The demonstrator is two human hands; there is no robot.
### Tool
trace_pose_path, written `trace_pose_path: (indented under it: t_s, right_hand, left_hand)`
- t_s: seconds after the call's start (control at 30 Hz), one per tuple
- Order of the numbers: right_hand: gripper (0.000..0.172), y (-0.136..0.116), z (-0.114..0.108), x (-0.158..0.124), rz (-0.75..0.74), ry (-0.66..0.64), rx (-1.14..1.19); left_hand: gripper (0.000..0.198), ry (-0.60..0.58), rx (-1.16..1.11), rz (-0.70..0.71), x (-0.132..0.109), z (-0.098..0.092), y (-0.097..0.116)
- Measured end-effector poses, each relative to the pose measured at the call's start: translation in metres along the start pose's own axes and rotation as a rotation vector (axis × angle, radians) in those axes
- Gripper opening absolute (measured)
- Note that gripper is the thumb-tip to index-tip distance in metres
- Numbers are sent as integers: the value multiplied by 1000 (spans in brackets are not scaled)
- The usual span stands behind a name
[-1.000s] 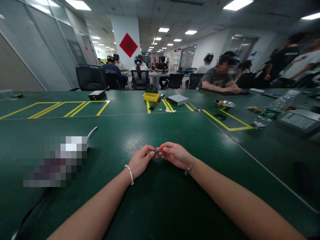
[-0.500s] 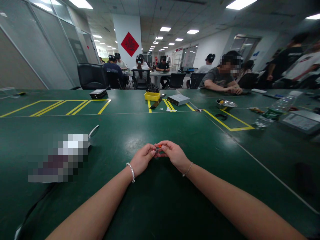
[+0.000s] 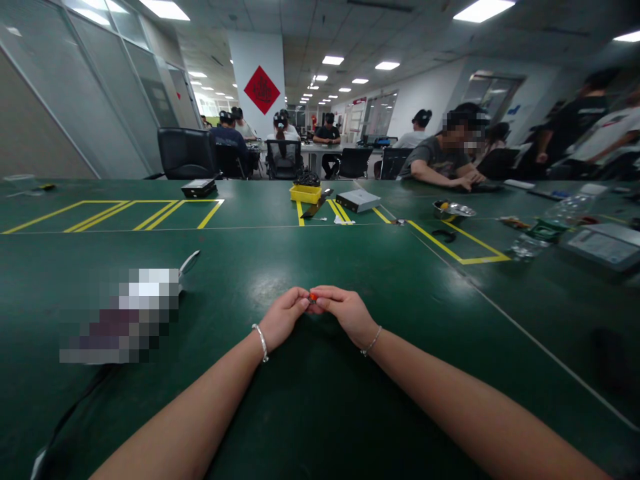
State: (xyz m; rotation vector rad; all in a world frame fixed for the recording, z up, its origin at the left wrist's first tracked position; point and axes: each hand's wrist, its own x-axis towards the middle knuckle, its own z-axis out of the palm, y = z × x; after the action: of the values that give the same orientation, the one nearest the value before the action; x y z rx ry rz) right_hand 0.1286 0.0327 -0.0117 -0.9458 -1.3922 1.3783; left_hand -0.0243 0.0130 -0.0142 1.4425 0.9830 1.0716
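Note:
My left hand [image 3: 286, 313] and my right hand [image 3: 347, 312] meet above the green table [image 3: 310, 400], their fingertips almost touching. Both are closed in a pinch around a tiny piece with an orange-red part [image 3: 313, 297] that shows between the fingertips. A small dark or metallic bit sits beside the orange, mostly covered by my left fingers. The piece is too small and too hidden to name its kind. Each wrist wears a thin bracelet.
To the left lies a blurred-out object [image 3: 130, 313] with a cord. Farther back are a yellow bin [image 3: 305, 194] of black cables, a grey metal box [image 3: 358, 200], a foil dish [image 3: 454, 209] and a plastic bottle [image 3: 550, 223]. A person [image 3: 440, 157] sits across at right.
My right hand has shifted slightly left, closing the gap to my left hand. The orange part has moved left with it. The left hand stays nearly still.

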Motion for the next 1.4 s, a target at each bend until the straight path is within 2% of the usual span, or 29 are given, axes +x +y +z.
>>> trace_pose_path:
  t_s: [0.23, 0.4, 0.73, 0.83, 1.0, 1.2, 1.4]
  right_hand:
    - [21, 5, -3, 1, -57, -99, -42]
    - [23, 6, -8, 1, -146, -161, -159]
    - [30, 6, -13, 0, -331, -266, -442]
    - [30, 2, -14, -2, -384, -225, -554]
    - [24, -5, -5, -11, -506, -37, -841]
    - [14, -6, 8, -16, -594, 37, -1118]
    - [14, -5, 10, -17, -639, 27, -1188]
  left_hand:
    - [15, -21, -110, -47, -2, -4, 1]
    - [17, -48, -140, -63, -4, -5, 5]
    - [18, -16, -113, -44, -3, -6, 5]
    - [20, -21, -63, -36, 0, -5, 2]
    - [19, 38, 143, -55, 2, 0, -2]
    - [18, 15, 200, -53, 1, 2, -8]
    - [14, 5, 235, -11, 0, 1, -8]
